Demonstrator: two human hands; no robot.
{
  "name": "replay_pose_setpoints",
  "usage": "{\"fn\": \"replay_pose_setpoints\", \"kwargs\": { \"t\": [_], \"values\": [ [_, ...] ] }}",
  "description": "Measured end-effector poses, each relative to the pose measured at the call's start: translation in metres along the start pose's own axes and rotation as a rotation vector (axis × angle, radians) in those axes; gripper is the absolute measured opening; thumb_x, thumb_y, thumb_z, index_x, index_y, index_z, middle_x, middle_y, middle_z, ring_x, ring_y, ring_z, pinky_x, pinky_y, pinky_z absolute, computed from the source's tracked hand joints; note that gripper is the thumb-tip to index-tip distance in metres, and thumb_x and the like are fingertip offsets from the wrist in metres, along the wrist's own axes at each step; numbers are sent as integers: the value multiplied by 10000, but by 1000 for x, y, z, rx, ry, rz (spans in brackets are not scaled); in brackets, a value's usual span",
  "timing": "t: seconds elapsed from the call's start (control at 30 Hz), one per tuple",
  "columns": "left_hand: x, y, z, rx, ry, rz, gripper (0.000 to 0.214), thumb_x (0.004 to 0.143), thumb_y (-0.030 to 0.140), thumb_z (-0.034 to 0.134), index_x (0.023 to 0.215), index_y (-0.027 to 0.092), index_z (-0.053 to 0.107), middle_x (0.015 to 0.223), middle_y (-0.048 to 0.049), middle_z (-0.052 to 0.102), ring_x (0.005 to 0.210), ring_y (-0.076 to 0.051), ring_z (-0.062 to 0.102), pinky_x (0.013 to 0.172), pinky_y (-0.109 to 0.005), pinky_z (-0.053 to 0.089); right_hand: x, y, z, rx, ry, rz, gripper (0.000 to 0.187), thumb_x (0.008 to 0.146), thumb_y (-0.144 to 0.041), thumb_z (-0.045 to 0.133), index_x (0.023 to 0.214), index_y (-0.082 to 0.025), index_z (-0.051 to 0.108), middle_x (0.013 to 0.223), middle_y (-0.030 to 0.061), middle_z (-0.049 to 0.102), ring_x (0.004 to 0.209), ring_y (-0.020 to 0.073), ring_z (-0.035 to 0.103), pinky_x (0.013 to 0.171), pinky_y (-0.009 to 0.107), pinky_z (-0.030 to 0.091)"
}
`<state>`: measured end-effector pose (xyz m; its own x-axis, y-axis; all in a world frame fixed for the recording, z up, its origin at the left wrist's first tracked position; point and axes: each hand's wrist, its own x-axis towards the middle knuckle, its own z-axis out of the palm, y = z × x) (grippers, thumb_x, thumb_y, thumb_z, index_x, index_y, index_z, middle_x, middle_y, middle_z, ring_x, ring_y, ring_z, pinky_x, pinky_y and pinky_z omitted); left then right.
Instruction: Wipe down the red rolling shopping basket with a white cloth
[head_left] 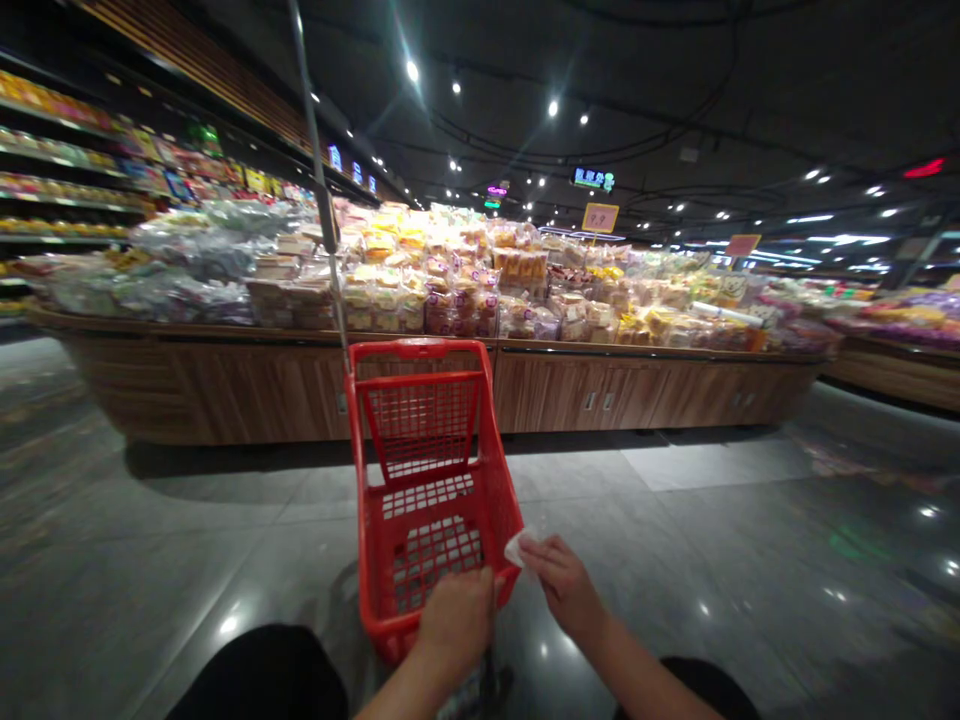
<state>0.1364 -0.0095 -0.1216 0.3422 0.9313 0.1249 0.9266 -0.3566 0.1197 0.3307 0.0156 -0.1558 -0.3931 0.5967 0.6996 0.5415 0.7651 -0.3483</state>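
A red plastic shopping cart (495, 470) with grid panels stands in front of me, with nothing in its basket. My left hand (459, 608) is closed at the near right corner of the cart; the exact part in its grip is hidden behind the fingers. Just right of the cart's rim, my right hand (559, 575) pinches a crumpled white tissue (517, 548) between thumb and fingers. The tissue is close to, perhaps touching, the red rim.
Beyond the cart runs a long wood-panelled display counter (262, 390) heaped with bagged packaged food (457, 290). A metal pole (307, 110) rises at the cart's far left corner. Stocked shelves (60, 180) line the left. Grey tiled floor (600, 500) surrounds the cart.
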Motion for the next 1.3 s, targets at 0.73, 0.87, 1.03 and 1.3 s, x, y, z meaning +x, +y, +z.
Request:
{"fn": "replay_pose_setpoints", "kwargs": {
  "t": [0.73, 0.87, 1.03, 1.3],
  "values": [
    [-19, -24, -6, 39, 10, 122, 425, 925, 319, 209, 802, 201, 599, 760, -73, 687, 727, -238, 639, 669, -378, 473, 20, 1, -7, -24, -109, -216, 372, 919, -148, 399, 1256, -240, 525, 1170, 52, 630, 956, 195, 555, 822, 375, 510],
    [-18, -25, -8, 48, 33, 134, 425, 925, 312, 211, 782, 200, 595, 737, -71, 682, 706, -228, 637, 658, -363, 472, 43, 14, -4, -80, -46, -179, 348, 921, -149, 383, 1206, -226, 569, 1137, 68, 646, 932, 201, 553, 811, 392, 509],
    [-20, -29, -5, 48, 71, 155, 388, 920, 306, 238, 792, 209, 592, 733, -57, 682, 705, -225, 639, 661, -360, 471, 25, 2, -5, -3, -113, -165, 341, 910, -146, 404, 1198, -229, 566, 1155, 67, 636, 956, 198, 561, 844, 391, 486],
    [-27, -46, -3, 39, 106, 240, 377, 909, 348, 271, 743, 208, 580, 696, -42, 671, 669, -204, 637, 613, -314, 460, 47, 7, -8, -20, -167, -174, 314, 914, -159, 412, 1153, -242, 599, 1105, 51, 660, 925, 189, 569, 812, 361, 489]
  ]
}}
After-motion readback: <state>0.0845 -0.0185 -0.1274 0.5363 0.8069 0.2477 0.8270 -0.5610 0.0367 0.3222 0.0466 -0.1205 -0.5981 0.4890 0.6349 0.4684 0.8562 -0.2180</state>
